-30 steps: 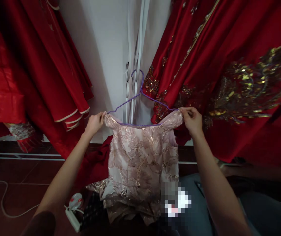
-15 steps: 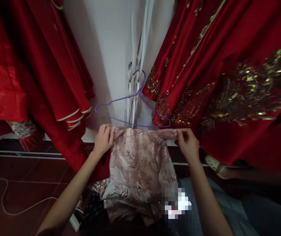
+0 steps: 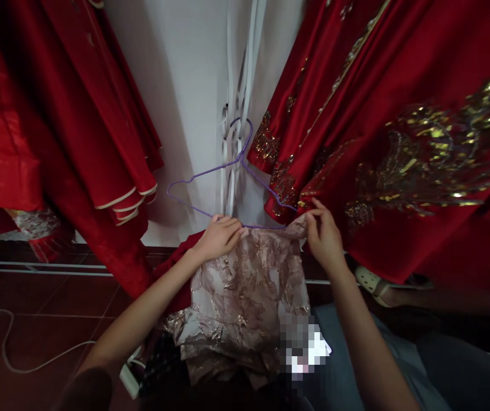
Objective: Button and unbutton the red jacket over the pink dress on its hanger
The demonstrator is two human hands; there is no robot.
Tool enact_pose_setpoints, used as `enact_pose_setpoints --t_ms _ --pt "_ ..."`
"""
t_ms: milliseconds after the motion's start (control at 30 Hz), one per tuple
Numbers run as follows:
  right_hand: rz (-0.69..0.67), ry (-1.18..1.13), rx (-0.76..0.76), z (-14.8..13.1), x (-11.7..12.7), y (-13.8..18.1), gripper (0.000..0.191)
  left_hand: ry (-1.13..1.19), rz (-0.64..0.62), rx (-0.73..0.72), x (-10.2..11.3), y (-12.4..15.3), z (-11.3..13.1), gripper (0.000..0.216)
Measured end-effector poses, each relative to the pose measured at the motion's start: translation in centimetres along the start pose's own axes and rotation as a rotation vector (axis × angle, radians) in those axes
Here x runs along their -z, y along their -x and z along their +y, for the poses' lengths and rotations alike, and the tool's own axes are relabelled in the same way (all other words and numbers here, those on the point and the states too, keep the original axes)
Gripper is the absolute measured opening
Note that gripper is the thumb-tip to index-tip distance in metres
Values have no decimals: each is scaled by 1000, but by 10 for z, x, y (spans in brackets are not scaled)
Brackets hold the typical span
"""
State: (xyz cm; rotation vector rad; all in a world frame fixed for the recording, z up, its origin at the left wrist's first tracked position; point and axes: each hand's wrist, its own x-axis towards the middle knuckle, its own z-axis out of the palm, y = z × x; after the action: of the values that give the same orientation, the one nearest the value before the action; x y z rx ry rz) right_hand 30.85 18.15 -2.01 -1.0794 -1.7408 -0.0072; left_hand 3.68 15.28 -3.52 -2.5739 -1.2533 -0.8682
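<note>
A pink brocade garment [image 3: 249, 297] with gold threads drapes downward in front of me, its top edge level with the lower bar of a purple wire hanger [image 3: 215, 170]. The hanger's hook is up by white straps or bars against the wall. My left hand [image 3: 220, 237] is closed over the garment's top edge, left of its middle, at the hanger's lower bar. At the right end, my right hand [image 3: 324, 237] pinches the raised upper corner of the cloth, close to the hanger's right shoulder. That corner covers the hanger's right tip.
Red garments [image 3: 77, 114] hang at the left, and red gowns [image 3: 382, 148] with gold sequins at the right. A low metal rail [image 3: 48, 269] runs near the tiled floor. A white cable [image 3: 26, 371] lies left. Another person's foot in a pale clog [image 3: 371, 284] is at right.
My left hand has shifted right along the garment's top edge from its left corner. My right hand has lifted the right corner up over the hanger's tip.
</note>
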Motion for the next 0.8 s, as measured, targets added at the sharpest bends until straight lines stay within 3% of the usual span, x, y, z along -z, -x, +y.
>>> enact_pose_setpoints --t_ms 133,267,667,800 --pt "68 -33 -81 16 11 5 21 16 4 1 24 16 3 34" --pt "59 -119 -63 11 19 13 19 27 -11 -14 35 20 4 32" --pt "-57 -107 -67 3 46 27 18 31 93 32 20 13 12 31" --pt "-36 -109 -72 -3 48 27 18 35 87 34 16 10 13 30"
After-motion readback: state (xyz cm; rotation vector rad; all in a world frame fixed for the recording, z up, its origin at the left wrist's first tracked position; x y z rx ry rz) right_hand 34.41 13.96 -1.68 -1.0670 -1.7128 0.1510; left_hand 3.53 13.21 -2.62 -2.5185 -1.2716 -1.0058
